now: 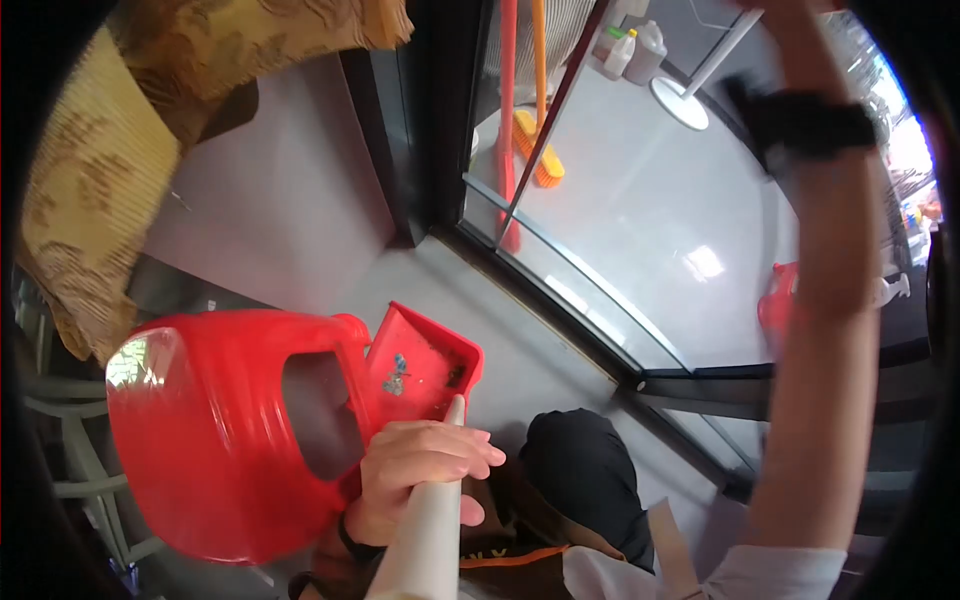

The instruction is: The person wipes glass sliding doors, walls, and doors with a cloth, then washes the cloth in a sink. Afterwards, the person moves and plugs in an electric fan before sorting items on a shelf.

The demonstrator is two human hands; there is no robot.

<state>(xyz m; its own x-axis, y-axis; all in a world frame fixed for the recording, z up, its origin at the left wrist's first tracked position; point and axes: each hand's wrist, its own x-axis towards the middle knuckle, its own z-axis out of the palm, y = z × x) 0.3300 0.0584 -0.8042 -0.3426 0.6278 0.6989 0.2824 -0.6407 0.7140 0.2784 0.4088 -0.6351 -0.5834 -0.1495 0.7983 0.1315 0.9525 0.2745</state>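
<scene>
My left hand [425, 465] is closed round a pale pole, the long handle [420, 545] of a red dustpan [415, 370]. Some bluish scraps and dark bits of debris lie in the pan, which sits on the grey floor beside a red plastic chair [215, 420]. On the other side, my right arm reaches up past a glass panel, a black band round its wrist. Only the base of my right hand [797, 50] shows at the top edge; its fingers are cut off or blurred.
Behind dark-framed glass are an orange broom [540, 150], a red pole [508, 110], bottles [645, 55] and a white round-based stand [680, 103]. A patterned yellow cloth [95, 170] hangs at upper left. The black door frame [560, 310] runs diagonally along the floor.
</scene>
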